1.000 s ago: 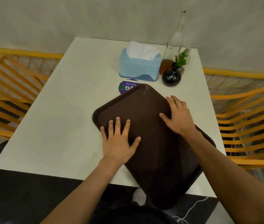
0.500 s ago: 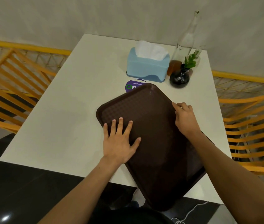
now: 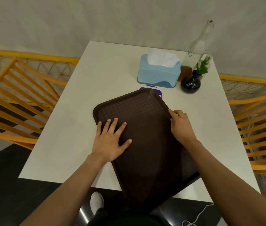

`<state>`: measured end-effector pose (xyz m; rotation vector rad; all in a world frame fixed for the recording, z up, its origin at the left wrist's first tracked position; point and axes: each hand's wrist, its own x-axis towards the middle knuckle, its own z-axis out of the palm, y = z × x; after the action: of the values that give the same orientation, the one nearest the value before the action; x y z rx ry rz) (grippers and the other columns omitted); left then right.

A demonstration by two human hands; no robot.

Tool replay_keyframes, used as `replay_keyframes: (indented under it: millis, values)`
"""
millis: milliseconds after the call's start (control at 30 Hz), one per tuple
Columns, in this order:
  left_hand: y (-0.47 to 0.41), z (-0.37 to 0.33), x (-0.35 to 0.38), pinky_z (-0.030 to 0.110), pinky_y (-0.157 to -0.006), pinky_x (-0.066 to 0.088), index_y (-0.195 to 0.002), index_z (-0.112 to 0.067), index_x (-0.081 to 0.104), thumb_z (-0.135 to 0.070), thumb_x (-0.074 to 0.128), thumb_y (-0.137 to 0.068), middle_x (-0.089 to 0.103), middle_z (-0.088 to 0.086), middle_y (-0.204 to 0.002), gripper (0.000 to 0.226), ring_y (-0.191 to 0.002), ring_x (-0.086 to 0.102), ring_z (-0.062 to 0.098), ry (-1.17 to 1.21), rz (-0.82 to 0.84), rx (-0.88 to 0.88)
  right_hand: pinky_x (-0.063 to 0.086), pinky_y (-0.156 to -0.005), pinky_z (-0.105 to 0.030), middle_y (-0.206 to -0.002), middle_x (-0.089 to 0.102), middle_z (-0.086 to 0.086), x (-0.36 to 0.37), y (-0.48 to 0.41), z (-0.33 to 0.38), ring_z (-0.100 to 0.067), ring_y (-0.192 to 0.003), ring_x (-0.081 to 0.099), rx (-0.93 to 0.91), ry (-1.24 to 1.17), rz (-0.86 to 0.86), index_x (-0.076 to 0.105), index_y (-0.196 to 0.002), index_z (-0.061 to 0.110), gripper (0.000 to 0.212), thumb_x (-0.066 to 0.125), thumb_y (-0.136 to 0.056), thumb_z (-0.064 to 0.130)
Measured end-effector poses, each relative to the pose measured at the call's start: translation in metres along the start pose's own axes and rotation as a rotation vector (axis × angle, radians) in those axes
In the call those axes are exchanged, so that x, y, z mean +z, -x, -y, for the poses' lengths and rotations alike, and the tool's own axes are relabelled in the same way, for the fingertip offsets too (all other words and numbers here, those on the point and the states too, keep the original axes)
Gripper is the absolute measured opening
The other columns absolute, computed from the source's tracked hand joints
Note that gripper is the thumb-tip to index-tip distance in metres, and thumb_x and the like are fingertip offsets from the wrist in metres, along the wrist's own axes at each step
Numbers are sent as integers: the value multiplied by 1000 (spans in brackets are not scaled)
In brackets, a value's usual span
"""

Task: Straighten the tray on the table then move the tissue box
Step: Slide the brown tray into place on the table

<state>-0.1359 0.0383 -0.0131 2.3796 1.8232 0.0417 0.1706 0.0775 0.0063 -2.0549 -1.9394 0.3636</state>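
Note:
A dark brown tray lies skewed on the white table, its near end hanging over the table's front edge. My left hand rests flat on the tray's left part, fingers spread. My right hand curls its fingers over the tray's right rim. The light blue tissue box, with white tissue sticking out, stands beyond the tray's far corner, apart from both hands.
Right of the box stand a clear glass bottle and a round black vase with a green sprig. A purple round sticker peeks from under the tray. Orange slatted chairs flank the table. A white shoe shows below.
My right hand slid from the tray's surface to its right rim and curled over it. The tray turned slightly, covering more of the purple sticker. My left hand stayed flat.

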Motion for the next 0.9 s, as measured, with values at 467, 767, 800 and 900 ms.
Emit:
replay_keyframes:
  millis: [467, 767, 800, 900]
  values:
    - [-14, 107, -25, 52, -125, 2, -160, -23, 27, -76, 29, -92, 18, 13, -168, 86, -156, 5, 33, 3, -125, -18, 36, -110, -50, -156, 37, -8, 23, 22, 69, -32, -138, 33, 13, 81, -10, 35, -153, 22, 55, 51, -101, 30]
    - [30, 97, -2, 47, -124, -4, -162, -15, -7, -76, 26, -93, -15, 10, -169, 97, -155, -12, 28, 217, -37, -168, 6, -121, -55, -168, 9, -2, 46, 42, 81, -27, -153, 5, 131, 139, 79, 8, -161, 24, 67, 31, -104, 52]
    - [32, 101, -1, 47, -124, -4, -162, -15, -8, -75, 26, -93, -14, 9, -169, 97, -155, -12, 28, 210, -43, -166, 5, -121, -56, -168, 8, -2, 48, 43, 83, -27, -153, 4, 141, 141, 87, 7, -161, 25, 68, 29, -103, 53]
    - [31, 113, 0, 47, -125, -3, -161, -14, -9, -73, 27, -94, -12, 8, -170, 97, -156, -11, 27, 207, -67, -163, 2, -121, -56, -168, 7, -1, 54, 44, 93, -26, -154, 2, 166, 145, 100, 4, -161, 25, 68, 26, -103, 55]
